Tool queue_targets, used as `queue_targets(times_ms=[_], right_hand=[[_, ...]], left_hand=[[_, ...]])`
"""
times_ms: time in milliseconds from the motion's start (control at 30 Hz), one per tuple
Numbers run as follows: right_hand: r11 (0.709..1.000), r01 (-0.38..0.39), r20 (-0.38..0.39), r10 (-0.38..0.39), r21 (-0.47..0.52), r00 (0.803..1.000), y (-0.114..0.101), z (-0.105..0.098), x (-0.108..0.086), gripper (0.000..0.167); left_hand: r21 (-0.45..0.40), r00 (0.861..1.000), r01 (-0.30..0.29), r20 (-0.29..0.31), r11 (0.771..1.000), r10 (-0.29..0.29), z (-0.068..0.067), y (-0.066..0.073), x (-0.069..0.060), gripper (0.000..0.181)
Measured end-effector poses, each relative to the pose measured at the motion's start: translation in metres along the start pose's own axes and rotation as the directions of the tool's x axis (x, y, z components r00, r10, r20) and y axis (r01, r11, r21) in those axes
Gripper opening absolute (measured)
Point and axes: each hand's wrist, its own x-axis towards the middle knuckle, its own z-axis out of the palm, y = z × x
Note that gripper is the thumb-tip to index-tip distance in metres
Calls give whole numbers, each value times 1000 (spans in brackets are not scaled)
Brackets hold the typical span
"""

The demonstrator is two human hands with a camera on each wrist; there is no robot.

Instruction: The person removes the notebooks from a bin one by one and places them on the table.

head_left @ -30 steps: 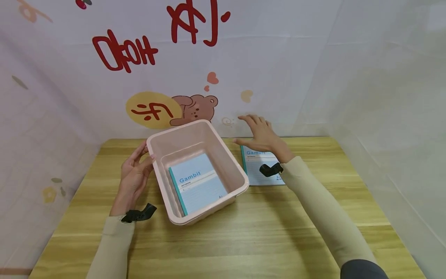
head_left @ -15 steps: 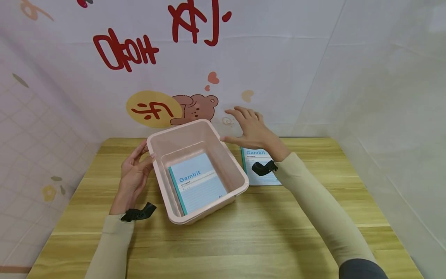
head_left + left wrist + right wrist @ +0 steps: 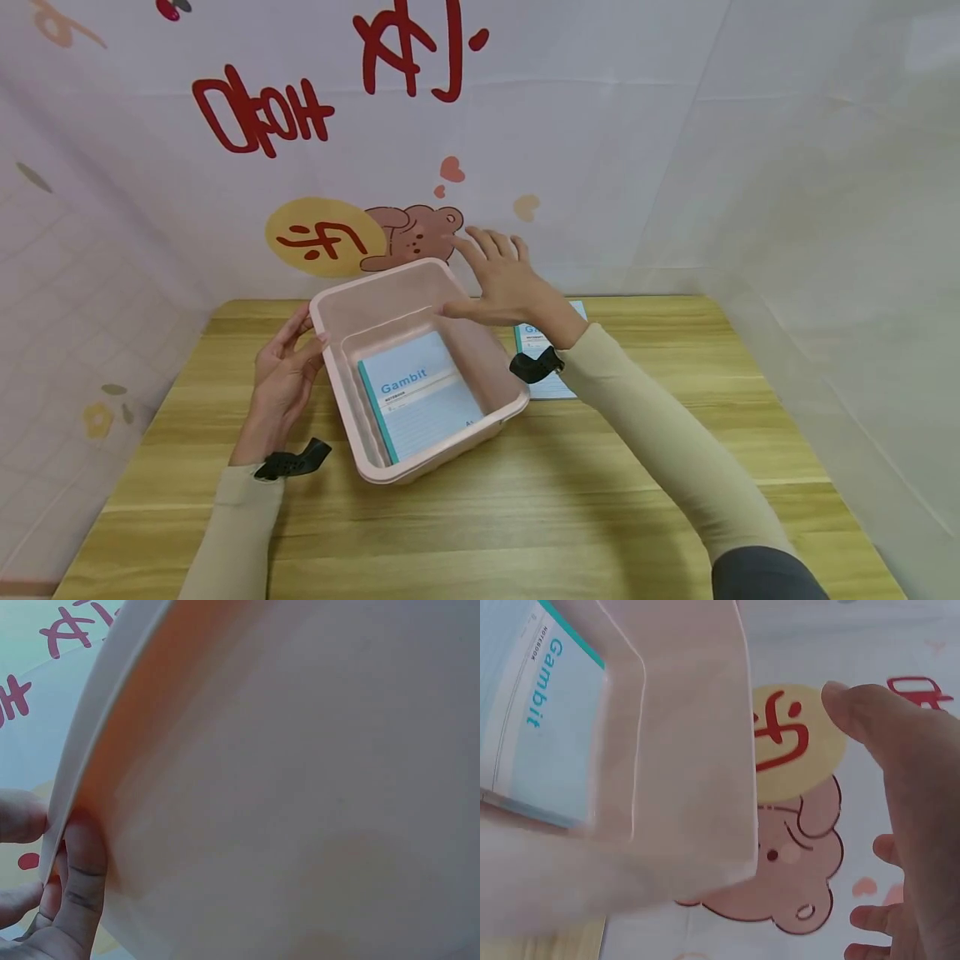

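Steadying the basin is judged to be the purpose of the left hand, whose grip is fastened on the left rim, the edge being pinched between thumb and fingers. Nothing is held by the right hand: its fingers are spread, its thumb is set well apart from them, and it is poised near the basin's far right side; in the right wrist view, the thumb is separated from the basin by a gap. One notebook is laid face up on the basin's floor, probably confined by the walls; a second notebook, partly hidden, is seen on the surface just beside it. The basin is coloured pale pink, with rounded corners. The enclosed notebook is edged in teal, its light blue cover printed with "Gambit" above a white band.
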Motion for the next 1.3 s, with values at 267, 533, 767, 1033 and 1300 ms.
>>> queue_targets(times_ms=[267,533,767,1033,1300], right_hand=[[999,28,76,-25,-36,997,-29,18,15,102],[999,44,114,-41,-20,993,-51,32,27,105],[997,52,176,-40,-63,984,-65,43,33,102],[989,76,191,-51,-124,980,-65,62,41,102],[984,87,225,-51,-155,973,-68,76,51,103]], left_hand=[[-18,1000,-4,12,1000,4,-4,0,-1,72],[-42,1000,-5,25,999,6,-5,1,-1,73],[-37,1000,3,24,999,-2,-3,1,0,73],[-17,1000,7,13,1000,-6,-2,0,0,73],[-5,1000,16,5,1000,-16,-2,0,0,72]])
